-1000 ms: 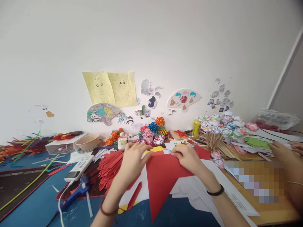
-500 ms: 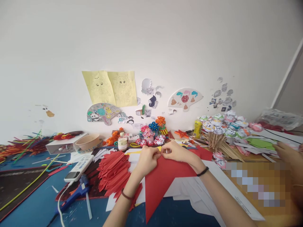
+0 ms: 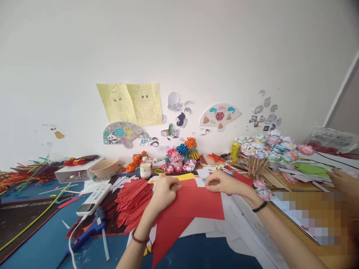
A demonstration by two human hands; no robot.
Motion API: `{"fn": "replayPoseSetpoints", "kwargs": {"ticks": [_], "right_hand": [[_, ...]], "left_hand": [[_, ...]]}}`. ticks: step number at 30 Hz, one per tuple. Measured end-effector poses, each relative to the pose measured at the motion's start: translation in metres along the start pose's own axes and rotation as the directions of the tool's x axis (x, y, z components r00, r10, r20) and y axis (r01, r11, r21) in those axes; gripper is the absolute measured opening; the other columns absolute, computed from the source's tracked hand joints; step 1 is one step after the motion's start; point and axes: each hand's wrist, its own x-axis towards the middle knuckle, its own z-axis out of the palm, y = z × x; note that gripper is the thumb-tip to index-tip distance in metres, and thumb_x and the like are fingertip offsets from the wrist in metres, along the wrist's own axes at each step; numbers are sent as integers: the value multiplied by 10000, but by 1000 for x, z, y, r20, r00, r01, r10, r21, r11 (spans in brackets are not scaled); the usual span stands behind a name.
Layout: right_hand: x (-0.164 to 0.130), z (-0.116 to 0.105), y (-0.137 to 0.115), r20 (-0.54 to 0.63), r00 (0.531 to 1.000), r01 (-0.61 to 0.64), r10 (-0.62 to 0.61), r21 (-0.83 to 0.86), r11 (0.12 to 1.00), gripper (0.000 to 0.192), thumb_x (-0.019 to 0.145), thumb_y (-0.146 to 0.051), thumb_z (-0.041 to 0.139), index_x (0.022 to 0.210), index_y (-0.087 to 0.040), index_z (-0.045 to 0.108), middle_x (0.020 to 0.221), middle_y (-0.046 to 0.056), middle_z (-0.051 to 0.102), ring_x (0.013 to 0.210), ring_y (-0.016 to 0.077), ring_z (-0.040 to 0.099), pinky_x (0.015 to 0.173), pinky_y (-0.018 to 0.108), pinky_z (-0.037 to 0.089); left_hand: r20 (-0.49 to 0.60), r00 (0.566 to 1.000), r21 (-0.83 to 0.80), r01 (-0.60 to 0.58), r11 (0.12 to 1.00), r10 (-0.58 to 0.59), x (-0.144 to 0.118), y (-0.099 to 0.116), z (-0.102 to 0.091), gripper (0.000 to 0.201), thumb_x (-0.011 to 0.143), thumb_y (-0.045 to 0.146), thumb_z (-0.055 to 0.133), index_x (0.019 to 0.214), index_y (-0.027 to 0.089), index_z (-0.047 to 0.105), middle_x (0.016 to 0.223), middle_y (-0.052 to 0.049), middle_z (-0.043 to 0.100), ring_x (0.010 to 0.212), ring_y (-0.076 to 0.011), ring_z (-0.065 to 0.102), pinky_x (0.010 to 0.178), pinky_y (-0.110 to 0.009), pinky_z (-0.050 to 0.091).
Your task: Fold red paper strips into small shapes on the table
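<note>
A large sheet of red paper [image 3: 190,203] spreads between my hands, one long pointed corner hanging toward the table's front edge. My left hand [image 3: 167,189] pinches its upper left edge, fingers curled. At the upper right edge my right hand [image 3: 223,183] grips the paper between thumb and fingers. A heap of folded red paper strips [image 3: 133,203] lies just left of my left hand. Beneath and right of the red sheet are white paper sheets [image 3: 238,220], and yellow paper [image 3: 185,177] shows behind it.
A blue glue gun [image 3: 91,229] and white power strip [image 3: 94,200] with its cord lie left. Small bottles and paper flowers line the wall. Paper flowers on sticks [image 3: 256,164] stand right. Another person's hand [image 3: 340,179] is at the right edge, beside a blurred patch.
My hands have moved apart, the left going left and the right going right. The red paper between them has opened out wider, its lower point shifting left.
</note>
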Motion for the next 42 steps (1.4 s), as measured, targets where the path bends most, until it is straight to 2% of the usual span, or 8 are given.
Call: {"fn": "replayPoseSetpoints", "kwargs": {"ticks": [9,14,18,22,26,32,37,42], "right_hand": [[-49,-25,45,-258,951,-134,171,156,979,285,816,-417,575,821,-144,654,644,32,616,551,152,575,533,264,451],[-36,22,5,-33,999,5,11,461,888,446,749,-449,684,1095,-174,618,1068,113,645,923,242,631,810,380,497],[-22,64,-26,-110,994,79,-7,662,746,464,747,-404,717,1139,-186,604,1157,117,627,1084,269,576,934,419,445],[-14,89,-32,-246,965,122,89,724,679,398,736,-410,728,1039,-163,652,1080,122,669,1022,291,609,904,450,464],[-12,102,-28,-323,935,159,146,751,641,416,712,-444,741,1000,-153,666,1036,130,682,977,300,621,894,469,461],[-20,108,-27,-328,937,160,117,705,691,480,726,-361,749,1147,-182,606,1159,113,636,1068,298,577,949,463,439],[-29,102,-34,-258,963,153,75,755,638,428,757,-320,727,1147,-207,592,1183,100,625,1098,300,565,934,456,457],[-32,88,-27,-212,968,69,134,739,671,430,691,-288,782,1078,-199,617,1120,93,660,1028,305,610,863,443,502]], "left_hand": [[-122,985,-176,101,979,-124,-10,-19,-35,178,782,209,503,678,175,644,690,-5,668,668,-162,571,640,-250,389],[-198,958,-319,139,937,-209,-8,-4,-11,226,825,321,525,745,164,667,701,-13,678,660,-165,576,612,-245,399],[-181,954,-344,166,924,-239,-12,2,5,262,864,343,494,811,161,674,763,-31,708,676,-176,607,621,-258,427],[-235,961,-13,145,989,-144,-29,11,11,272,894,335,468,1068,203,630,1053,-71,684,954,-243,600,823,-366,433],[-140,986,419,-21,908,87,-52,25,18,651,804,484,582,1372,226,395,1411,-131,425,1250,-350,386,996,-529,284],[-65,988,553,-81,829,139,-65,21,27,690,845,412,528,1442,186,266,1487,-162,288,1353,-349,244,1049,-520,236],[-101,989,366,-62,929,105,-65,14,18,477,872,161,419,1343,229,441,1375,-107,481,1260,-287,420,1024,-455,300],[-90,969,-211,209,955,-232,-62,14,-2,359,942,348,363,897,161,666,775,-52,700,678,-197,621,604,-266,446]]}}
